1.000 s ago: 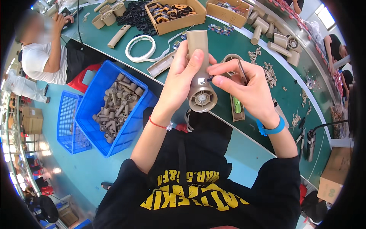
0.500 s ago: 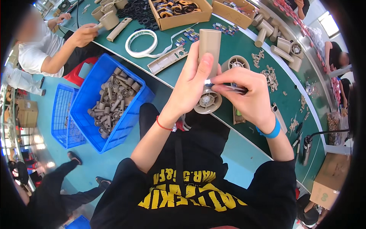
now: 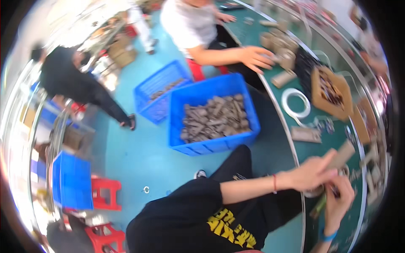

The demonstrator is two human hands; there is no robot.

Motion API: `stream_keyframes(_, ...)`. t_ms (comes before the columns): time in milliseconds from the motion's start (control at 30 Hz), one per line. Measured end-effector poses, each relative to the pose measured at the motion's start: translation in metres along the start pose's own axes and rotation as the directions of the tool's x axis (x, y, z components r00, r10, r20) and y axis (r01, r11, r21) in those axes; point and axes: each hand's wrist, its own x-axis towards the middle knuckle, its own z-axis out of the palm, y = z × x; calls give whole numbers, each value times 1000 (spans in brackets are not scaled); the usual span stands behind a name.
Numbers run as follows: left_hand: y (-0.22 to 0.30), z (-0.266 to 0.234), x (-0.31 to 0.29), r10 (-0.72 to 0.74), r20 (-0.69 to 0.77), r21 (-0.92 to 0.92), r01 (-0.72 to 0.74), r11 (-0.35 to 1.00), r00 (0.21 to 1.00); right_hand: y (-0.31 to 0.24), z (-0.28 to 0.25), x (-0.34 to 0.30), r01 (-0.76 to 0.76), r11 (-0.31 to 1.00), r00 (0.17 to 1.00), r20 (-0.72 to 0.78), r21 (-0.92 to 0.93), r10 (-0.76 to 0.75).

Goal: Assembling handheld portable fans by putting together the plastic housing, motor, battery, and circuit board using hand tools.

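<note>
One tan tube [image 3: 343, 154] is grasped by the left hand [image 3: 311, 173]; the right hand's [image 3: 342, 193] grip is unclear; shirt lettering [image 3: 220, 227] is blurred.

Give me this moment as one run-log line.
left hand: holding beige housing; right hand: close by, grip blurred; table: white tape roll; beside table: blue crate, beige parts

Remotely, I record a smooth plastic crate [image 3: 215, 145], centre; matt cloth T-shirt [image 3: 177, 215], six o'clock; plastic-looking tubular housing [image 3: 346, 153], three o'clock; matt cardboard box [image 3: 332, 109], between two and three.
</note>
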Motion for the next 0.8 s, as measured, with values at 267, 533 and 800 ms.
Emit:
stream_keyframes(267,10,-32,-8,43,166,-200,-9,980,985,-6,13,12,96,986,995,27,137,-100)
stream_keyframes(533,26,-46,-11,-34,310,-212,104,972,950,-5,11,12,121,984,992,11,127,-124)
stream_keyframes(800,16,-42,8,47,359,-111,-8,994,932,2,10,15,114,986,993,-53,121,-108)
